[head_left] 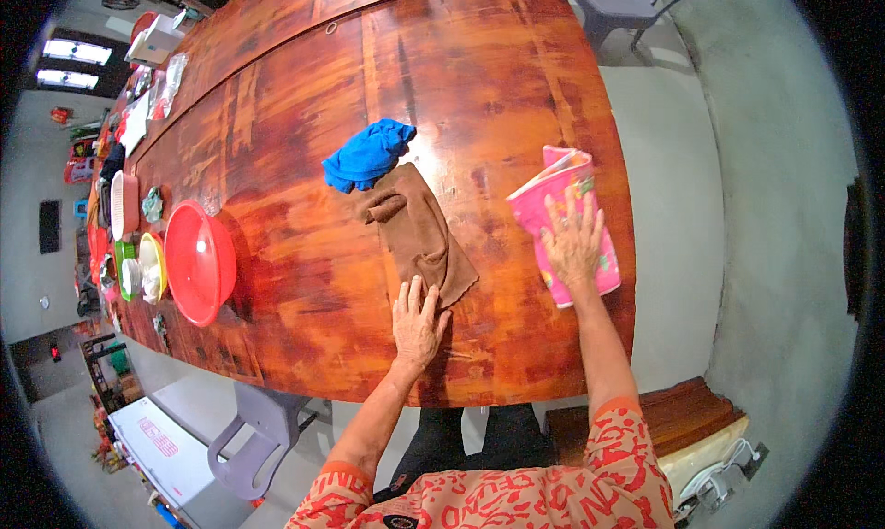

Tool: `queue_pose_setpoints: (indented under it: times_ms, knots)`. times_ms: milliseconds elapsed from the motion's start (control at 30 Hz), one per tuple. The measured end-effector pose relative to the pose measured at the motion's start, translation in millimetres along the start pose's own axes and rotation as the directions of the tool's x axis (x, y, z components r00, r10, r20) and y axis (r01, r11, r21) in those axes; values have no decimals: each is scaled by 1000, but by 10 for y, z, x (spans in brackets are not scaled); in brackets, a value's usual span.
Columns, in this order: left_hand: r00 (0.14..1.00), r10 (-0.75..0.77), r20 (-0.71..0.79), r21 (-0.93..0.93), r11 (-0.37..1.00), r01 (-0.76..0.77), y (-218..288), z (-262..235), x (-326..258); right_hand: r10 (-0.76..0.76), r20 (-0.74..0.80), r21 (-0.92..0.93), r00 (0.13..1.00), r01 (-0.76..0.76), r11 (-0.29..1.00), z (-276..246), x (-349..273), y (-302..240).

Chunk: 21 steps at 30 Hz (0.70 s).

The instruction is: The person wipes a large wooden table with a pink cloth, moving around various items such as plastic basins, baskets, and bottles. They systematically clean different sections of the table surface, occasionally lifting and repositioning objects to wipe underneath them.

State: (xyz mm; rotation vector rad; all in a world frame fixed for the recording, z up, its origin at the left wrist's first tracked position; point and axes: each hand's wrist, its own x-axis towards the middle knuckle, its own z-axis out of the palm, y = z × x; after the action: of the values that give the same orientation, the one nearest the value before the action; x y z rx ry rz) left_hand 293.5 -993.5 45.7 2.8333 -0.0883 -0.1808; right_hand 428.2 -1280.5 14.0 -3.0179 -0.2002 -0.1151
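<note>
A brown cloth (419,229) lies wrinkled on the wooden table, one part of its far end rolled up. My left hand (418,324) rests at its near edge with the fingers stretched out. Just beyond the brown cloth, and touching it, is a crumpled blue cloth (369,156). Off to the right, a pink patterned cloth (535,206) lies folded near the table's right edge. My right hand (573,234) is laid flat over it, fingers spread.
On the table's left stand a red basin (200,264), a yellow bowl (152,266) and a pink basket (123,204). A grey plastic chair (258,437) is by the near left side, another chair (627,4) at the far right. The table's right edge (631,252) runs close to the pink cloth.
</note>
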Motion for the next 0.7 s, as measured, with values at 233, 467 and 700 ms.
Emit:
queue_pose_setpoints:
  times_ms: [233, 467, 700]
  knots:
    - [1000, 9, -14, 11, 1000, -9, -170, -28, -223, -19, 96, 27, 995, 17, 1000, -96, -1150, -654]
    - [983, -183, 23, -1, 983, 183, -462, -254, -503, -25, 205, 99, 979, 5, 995, -156, -1988, -1323]
    - [979, -188, -78, -14, 982, 187, -345, -424, -223, -91, 91, 110, 992, 81, 991, -87, -1050, -1219]
